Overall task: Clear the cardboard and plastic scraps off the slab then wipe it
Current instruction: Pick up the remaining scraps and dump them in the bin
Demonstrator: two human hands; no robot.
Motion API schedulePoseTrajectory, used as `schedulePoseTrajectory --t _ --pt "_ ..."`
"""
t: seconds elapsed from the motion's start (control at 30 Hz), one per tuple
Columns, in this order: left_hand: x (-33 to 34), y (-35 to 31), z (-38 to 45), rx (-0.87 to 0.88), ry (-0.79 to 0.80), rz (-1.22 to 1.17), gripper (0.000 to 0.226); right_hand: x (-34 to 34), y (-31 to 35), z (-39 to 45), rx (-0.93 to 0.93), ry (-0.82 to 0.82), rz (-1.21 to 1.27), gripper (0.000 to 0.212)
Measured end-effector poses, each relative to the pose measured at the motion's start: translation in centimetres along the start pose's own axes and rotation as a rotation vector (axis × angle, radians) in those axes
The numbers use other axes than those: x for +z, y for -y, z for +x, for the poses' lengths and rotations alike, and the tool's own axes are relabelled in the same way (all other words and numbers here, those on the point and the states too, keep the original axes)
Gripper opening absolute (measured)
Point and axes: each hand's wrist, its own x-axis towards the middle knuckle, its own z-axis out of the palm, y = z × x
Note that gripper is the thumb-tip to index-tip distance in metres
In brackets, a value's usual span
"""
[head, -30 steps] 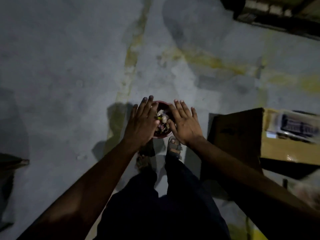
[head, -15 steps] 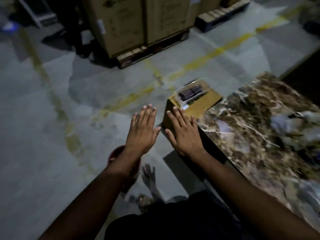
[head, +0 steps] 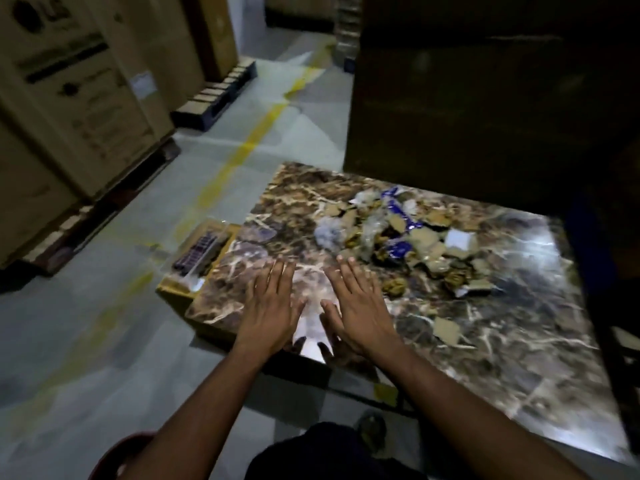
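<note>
Left hand (head: 270, 311) and right hand (head: 358, 308) are hovering flat and side by side over the near-left corner of the marble slab (head: 485, 341), fingers straight and spread, holding nothing. A heap of cardboard and plastic scraps (head: 391, 233) is lying toward the slab's far middle, with one stray cardboard piece (head: 446, 329) sitting apart to the right of the hands. A small open box (head: 199, 258) is lying just beside the slab's left edge, stacked cartons (head: 69, 98) are standing along the left, and a tall dark crate (head: 485, 98) is butting against the slab's far side.
</note>
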Motion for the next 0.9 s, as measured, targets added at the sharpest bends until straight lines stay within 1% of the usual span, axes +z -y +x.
schedulePoseTrajectory --t 0.1,0.2,0.27,0.33,0.43,0.5,0.53,0.57,0.67,0.73,0.8,0.83,0.9 --pt "2.3 -6.2 2.6 0.047 0.021 -0.051 0.071 -0.9 -6.4 -1.2 0.088 0.01 0.029 0.066" --pt "5.2 -11.1 4.3 0.109 0.086 -0.073 0.073 -1.7 -11.7 -2.3 0.182 0.005 0.068 0.062" --pt "6.7 -13.7 5.0 0.165 0.175 -0.072 0.077 -1.9 -15.1 -3.4 0.258 0.001 0.079 0.062" --pt "7.7 -15.4 5.2 0.222 0.293 -0.061 0.082 -1.9 -18.4 -4.8 0.369 0.03 0.108 0.061" --pt "9.2 -16.3 4.7 0.253 0.457 0.01 0.09 -1.8 -22.8 -7.3 0.541 0.179 0.231 0.062" --pt "10.1 -16.4 4.3 0.253 0.498 0.036 0.088 -1.2 -24.4 -9.0 0.562 0.33 0.291 0.065" --pt "10.4 -16.5 4.2 0.252 0.503 0.032 0.085 -0.6 -24.8 -9.7 0.557 0.377 0.309 0.063" --pt "10.8 -16.6 4.3 0.255 0.512 0.013 0.08 0.1 -24.8 -10.2 0.554 0.388 0.329 0.059" --pt "11.4 -17.2 5.3 0.263 0.537 -0.098 0.061 2.1 -24.3 -9.7 0.551 0.301 0.365 0.048" --pt "11.8 -17.7 6.4 0.259 0.516 -0.16 0.051 2.6 -23.6 -8.2 0.557 0.222 0.383 0.037" --pt "12.2 -18.1 7.6 0.232 0.5 -0.226 0.049 2.9 -22.9 -6.5 0.57 0.158 0.404 0.027" --pt "12.5 -18.2 8.1 0.215 0.489 -0.258 0.05 3.0 -22.5 -5.7 0.575 0.133 0.412 0.025" --pt "12.7 -18.3 9.0 0.192 0.465 -0.308 0.053 3.0 -22.0 -4.6 0.572 0.092 0.444 0.032"
